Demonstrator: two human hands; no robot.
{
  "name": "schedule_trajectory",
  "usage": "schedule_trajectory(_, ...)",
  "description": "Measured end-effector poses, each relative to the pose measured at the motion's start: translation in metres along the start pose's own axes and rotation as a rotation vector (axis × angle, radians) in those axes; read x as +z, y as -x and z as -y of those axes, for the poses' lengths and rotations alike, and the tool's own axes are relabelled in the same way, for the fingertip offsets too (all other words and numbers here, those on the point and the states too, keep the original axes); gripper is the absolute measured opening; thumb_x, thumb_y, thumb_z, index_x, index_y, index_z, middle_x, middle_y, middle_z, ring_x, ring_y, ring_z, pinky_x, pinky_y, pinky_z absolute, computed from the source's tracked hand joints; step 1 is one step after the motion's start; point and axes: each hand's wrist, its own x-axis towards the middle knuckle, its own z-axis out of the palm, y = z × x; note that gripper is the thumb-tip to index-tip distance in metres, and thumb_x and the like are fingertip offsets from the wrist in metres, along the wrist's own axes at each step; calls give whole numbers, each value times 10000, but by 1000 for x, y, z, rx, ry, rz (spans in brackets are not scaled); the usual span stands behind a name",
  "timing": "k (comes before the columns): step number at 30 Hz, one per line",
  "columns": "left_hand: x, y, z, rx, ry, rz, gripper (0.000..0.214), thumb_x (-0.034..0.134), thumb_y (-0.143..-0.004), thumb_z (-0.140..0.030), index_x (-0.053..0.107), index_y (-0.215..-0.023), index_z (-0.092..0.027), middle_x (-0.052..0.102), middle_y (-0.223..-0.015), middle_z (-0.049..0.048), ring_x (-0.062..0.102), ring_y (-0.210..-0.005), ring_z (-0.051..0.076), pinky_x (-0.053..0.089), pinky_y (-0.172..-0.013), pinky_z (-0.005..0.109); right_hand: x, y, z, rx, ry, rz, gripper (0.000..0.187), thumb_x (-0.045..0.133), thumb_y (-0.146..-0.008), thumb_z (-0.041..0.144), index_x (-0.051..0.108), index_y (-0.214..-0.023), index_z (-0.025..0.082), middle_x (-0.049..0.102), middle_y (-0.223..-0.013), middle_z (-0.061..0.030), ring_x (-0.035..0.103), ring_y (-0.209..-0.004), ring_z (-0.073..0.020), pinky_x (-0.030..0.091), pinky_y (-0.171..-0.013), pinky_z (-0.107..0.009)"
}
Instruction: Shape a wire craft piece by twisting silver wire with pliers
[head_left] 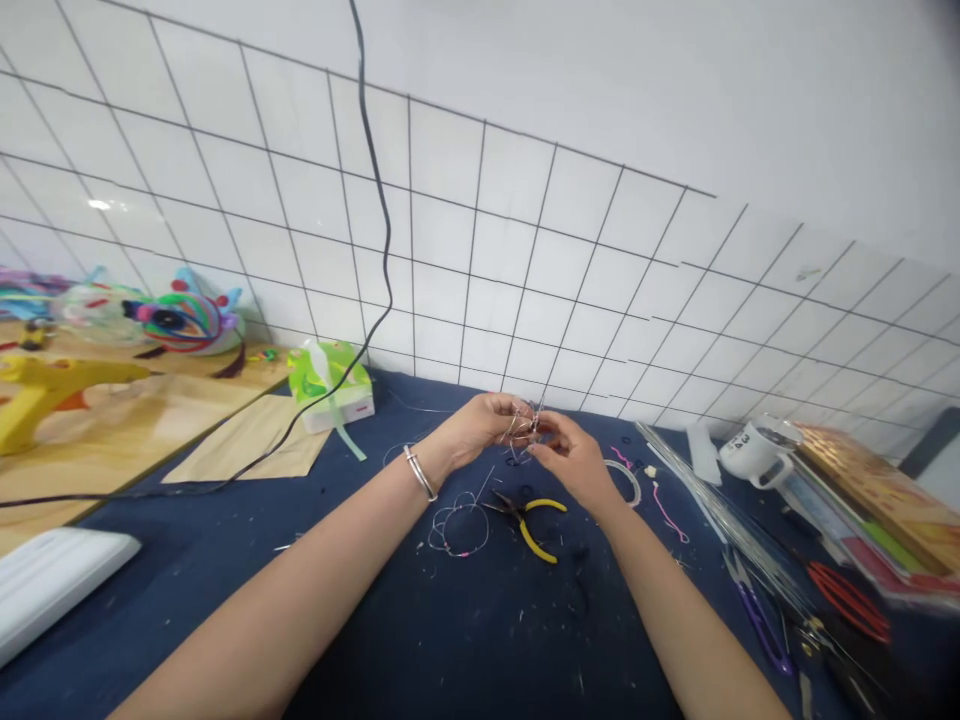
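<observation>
My left hand (487,425) and my right hand (566,450) meet above the far part of the dark blue table cover. Between their closed fingertips is a small tangle of thin wire (525,425), gripped from both sides; its exact shape is too fine to make out. Just below the hands lie pliers (529,520) with yellow handles, jaws pointing to the upper left. A loose wire loop (459,525) with pink bits on it rests left of the pliers. Partly behind my right wrist sits a pale ring-shaped roll (634,485).
Purple-handled scissors (757,620), a bundle of straight wires (705,500) and a white mug (759,452) are at right. At left are a yellow glue gun (60,385), a green tissue box (334,380) and a white device (64,580). A black cable (382,210) hangs down across the left side.
</observation>
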Motion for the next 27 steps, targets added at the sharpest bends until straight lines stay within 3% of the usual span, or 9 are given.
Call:
schedule_trajectory(4,4,0,3,-21,-36,1,158,687,-642,-199,597,-750,-128,612,-702,37,598,-665,140,471,-639,288,3,2,-1,6,33,-16,344,595,-685,315,560,-1020,242,603,-859,-10,523,-573,-99,444,-554,-237)
schedule_trajectory(9,-2,-3,4,74,-68,-46,135,661,-668,-189,580,-756,-127,609,-697,31,609,-685,144,466,-635,271,-8,-1,-4,41,-29,-82,217,554,-709,292,558,-909,208,587,-754,0,538,-563,-108,429,-475,-214)
schedule_trajectory(14,-10,-7,3,83,-46,-100,152,658,-673,-187,560,-775,-132,614,-758,27,623,-734,148,471,-690,285,-20,-6,-7,33,-234,-119,178,516,-741,277,530,-896,191,582,-914,-34,579,-671,-136,460,-469,-222)
schedule_trajectory(18,-10,-7,2,66,-23,-82,169,664,-675,-205,557,-780,-127,618,-768,34,623,-756,153,472,-704,290,-19,-6,-8,24,-266,-111,214,519,-739,258,528,-942,191,579,-922,-35,562,-663,-126,464,-482,-226)
schedule_trajectory(23,-7,-6,0,92,-49,-71,168,668,-674,-208,565,-778,-125,623,-742,37,608,-704,140,462,-674,283,-18,-4,-4,12,-55,-165,290,543,-729,261,541,-1014,208,566,-953,-39,552,-739,-134,470,-575,-240)
schedule_trajectory(27,-4,-3,-2,124,-93,-81,160,659,-685,-219,569,-780,-126,622,-720,38,587,-648,121,438,-615,251,-19,-1,2,-37,91,-211,244,542,-738,272,578,-972,211,576,-949,-32,550,-743,-128,457,-647,-251)
